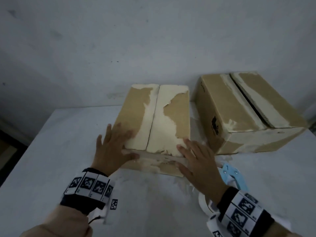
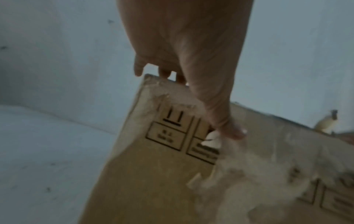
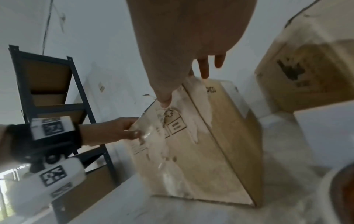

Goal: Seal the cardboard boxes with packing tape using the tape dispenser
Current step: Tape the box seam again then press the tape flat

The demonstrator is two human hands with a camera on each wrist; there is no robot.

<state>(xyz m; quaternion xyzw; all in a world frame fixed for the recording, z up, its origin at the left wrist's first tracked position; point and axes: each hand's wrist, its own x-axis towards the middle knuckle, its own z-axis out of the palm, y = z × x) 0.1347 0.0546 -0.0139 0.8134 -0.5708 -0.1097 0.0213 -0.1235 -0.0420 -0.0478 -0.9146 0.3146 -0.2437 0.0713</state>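
Observation:
A worn cardboard box (image 1: 164, 117) with torn paper skin stands mid-table, its two top flaps lying together along a centre seam. My left hand (image 1: 112, 147) lies on its near left corner, fingers straight on top, thumb on the front face. My right hand (image 1: 196, 158) rests on the near right corner the same way. In the left wrist view my thumb (image 2: 229, 130) presses the printed front face of the box (image 2: 153, 174). The light blue tape dispenser (image 1: 230, 177) with its white tape roll (image 1: 204, 202) lies on the table beside my right wrist, untouched.
A second cardboard box (image 1: 248, 113) stands at the back right, a dark gap between its top flaps. The white table (image 1: 59, 151) meets a grey wall behind. A dark metal shelf rack (image 3: 47, 84) stands off the table's left side.

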